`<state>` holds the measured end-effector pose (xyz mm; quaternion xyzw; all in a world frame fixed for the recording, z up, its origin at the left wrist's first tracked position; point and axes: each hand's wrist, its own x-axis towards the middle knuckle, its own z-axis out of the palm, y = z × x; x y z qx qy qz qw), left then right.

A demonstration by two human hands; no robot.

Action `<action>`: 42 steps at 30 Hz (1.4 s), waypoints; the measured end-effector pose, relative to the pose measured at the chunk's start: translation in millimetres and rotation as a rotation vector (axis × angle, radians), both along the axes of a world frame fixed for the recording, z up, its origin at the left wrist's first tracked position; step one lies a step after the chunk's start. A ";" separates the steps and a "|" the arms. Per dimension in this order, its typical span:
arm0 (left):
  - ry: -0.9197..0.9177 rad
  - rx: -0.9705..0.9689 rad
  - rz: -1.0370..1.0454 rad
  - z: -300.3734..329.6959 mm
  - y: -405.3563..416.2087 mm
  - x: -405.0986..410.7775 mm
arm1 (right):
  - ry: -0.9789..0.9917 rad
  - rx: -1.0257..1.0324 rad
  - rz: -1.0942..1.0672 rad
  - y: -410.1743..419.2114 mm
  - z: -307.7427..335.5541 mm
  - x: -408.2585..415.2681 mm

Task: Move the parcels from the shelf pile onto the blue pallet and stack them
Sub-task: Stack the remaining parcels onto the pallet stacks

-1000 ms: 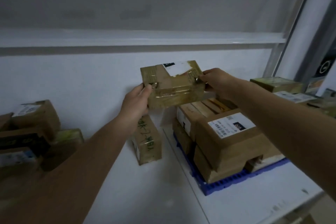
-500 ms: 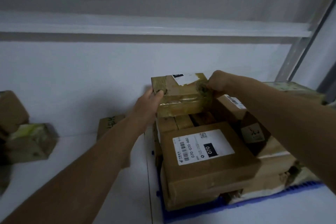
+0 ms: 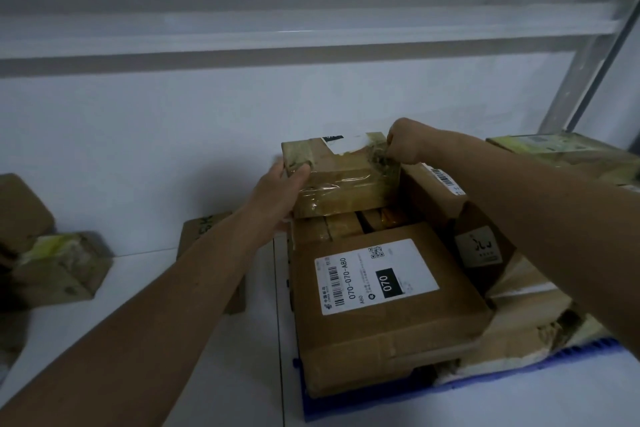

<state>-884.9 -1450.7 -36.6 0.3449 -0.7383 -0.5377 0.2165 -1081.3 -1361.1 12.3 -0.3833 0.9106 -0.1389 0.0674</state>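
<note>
Gripping the parcel (image 3: 341,173) at nine o'clock, your left hand (image 3: 280,191) steadies it; right hand (image 3: 407,146) pinches its three o'clock corner, atop the pallet (image 3: 519,371) stack. Let go crooked and it may tip off.

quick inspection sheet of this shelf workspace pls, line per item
surface: white shelf, dim light
job's things: taped parcel held at the back of the stack; 070-label box in front; blue pallet edge shows beneath
clutter: loose parcels on the left, one behind the left forearm
grippers: left hand grips the parcel's left end; right hand grips its top right corner
cables: nothing seen
surroundings: white wall, metal upright on the right
</note>
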 end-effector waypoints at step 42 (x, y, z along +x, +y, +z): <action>-0.886 -0.577 0.183 -62.2 -14.1 325.6 | 0.227 0.132 0.830 -63.0 -93.7 393.2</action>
